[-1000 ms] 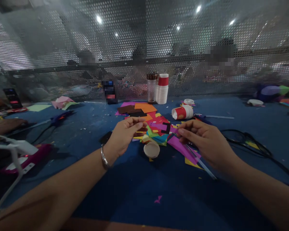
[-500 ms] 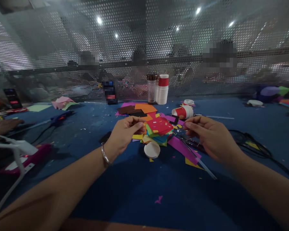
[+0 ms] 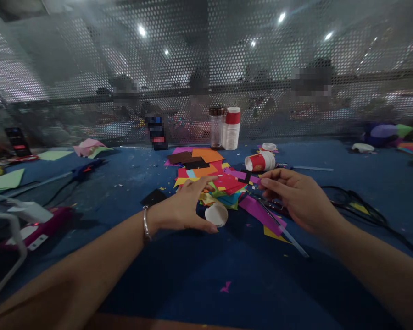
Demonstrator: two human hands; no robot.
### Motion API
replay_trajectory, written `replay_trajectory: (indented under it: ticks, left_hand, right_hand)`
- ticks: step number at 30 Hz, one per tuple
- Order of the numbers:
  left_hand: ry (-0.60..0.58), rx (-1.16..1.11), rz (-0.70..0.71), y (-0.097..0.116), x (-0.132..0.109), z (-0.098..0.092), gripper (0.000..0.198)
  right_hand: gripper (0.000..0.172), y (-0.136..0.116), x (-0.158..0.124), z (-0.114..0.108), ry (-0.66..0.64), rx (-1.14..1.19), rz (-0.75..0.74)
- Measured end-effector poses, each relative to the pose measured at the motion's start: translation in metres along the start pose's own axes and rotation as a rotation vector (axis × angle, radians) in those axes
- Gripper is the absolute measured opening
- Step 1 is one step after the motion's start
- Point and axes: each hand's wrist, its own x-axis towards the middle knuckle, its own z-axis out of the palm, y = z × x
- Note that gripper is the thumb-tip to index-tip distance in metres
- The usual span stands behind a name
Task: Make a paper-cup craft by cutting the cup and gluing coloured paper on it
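Observation:
My left hand (image 3: 186, 208) is spread open just over the blue table, fingers reaching toward an upturned white paper cup (image 3: 216, 214) and the pile of coloured paper scraps (image 3: 220, 183). A metal bangle sits on that wrist. My right hand (image 3: 296, 197) hovers to the right of the pile with thumb and fingers pinched on a small purple and black paper piece (image 3: 248, 177). A long purple paper strip (image 3: 261, 213) and a thin stick (image 3: 285, 233) lie beneath the right hand.
A red and white cup (image 3: 260, 161) lies on its side behind the pile; a cup stack (image 3: 231, 129) and a clear jar (image 3: 216, 127) stand by the perforated screen (image 3: 206, 68). Black cables (image 3: 361, 204) run at the right, a glue gun (image 3: 37, 224) at the left.
My left hand has opened and dropped from a raised pinch toward the white cup. My right hand stays near the pile, still pinching the small paper piece.

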Motion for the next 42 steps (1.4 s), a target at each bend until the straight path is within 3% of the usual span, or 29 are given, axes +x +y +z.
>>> replay_trajectory:
  ticks: [2,5,15,22,42]
  left_hand:
    - [-0.060,-0.047,0.004,0.002,0.000,0.004,0.113]
    - [-0.047,-0.084,-0.005,0.002,0.002,0.011,0.109]
    - [0.237,-0.348,-0.065,0.011,0.004,0.025,0.109]
    - [0.381,-0.205,0.016,0.015,0.003,0.029,0.111]
    - [0.367,0.031,0.080,0.011,0.000,0.034,0.091]
  right_hand:
    - [0.033,0.000,-0.001,0.001,-0.021,0.005,0.000]
    - [0.035,0.000,-0.003,0.002,-0.052,-0.023,-0.017]
    - [0.033,-0.002,-0.012,0.012,-0.180,-0.115,-0.031]
    - [0.027,0.008,-0.013,0.019,-0.225,-0.113,-0.018]
    - [0.018,0.013,-0.014,0.024,-0.298,-0.095,0.019]
